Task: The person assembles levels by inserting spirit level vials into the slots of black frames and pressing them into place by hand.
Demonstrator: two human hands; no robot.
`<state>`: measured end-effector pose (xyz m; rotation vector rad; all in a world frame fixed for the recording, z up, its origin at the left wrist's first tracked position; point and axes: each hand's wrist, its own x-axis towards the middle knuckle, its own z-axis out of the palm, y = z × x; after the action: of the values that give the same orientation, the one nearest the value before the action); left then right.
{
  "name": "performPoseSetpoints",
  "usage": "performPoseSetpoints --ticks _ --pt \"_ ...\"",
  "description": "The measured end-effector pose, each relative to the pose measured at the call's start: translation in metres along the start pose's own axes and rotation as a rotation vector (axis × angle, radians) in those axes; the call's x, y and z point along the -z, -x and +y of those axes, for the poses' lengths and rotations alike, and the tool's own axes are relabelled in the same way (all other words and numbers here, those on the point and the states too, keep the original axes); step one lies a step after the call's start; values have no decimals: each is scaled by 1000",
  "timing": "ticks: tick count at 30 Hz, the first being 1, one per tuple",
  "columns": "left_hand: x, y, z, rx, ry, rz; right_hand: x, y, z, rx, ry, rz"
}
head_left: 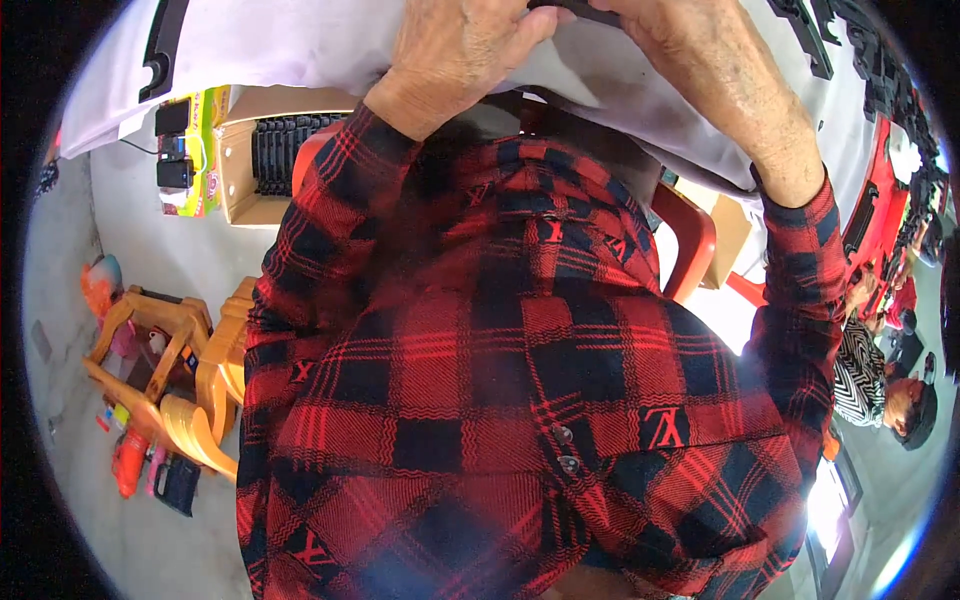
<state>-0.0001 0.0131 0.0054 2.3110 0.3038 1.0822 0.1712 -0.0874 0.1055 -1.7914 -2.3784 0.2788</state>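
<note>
White cloth-covered desk [270, 45] before me; over it, my left grip [455, 55] and right grip [690, 45] are clamped on a dark piece [592, 12], plastic perhaps, cropped above. Farther off, right, is a person [860, 375] in zigzag clothing.

Black piece [592, 12], red-and-black plaid shirt [430, 385]

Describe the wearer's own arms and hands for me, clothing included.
The left hand and right hand are ungloved, with no watch visible. The left sleeve and right sleeve are long, red-and-dark plaid fabric with thin red stripes.
</note>
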Motion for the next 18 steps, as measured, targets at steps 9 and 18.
performPoseSetpoints --ticks 9,18 --pt "1 0 2 33 -8 -18 1 -16 16 143 56 31" --pt "-6 -2 -2 -7 -8 29 12 11 32 -156 -505 296"
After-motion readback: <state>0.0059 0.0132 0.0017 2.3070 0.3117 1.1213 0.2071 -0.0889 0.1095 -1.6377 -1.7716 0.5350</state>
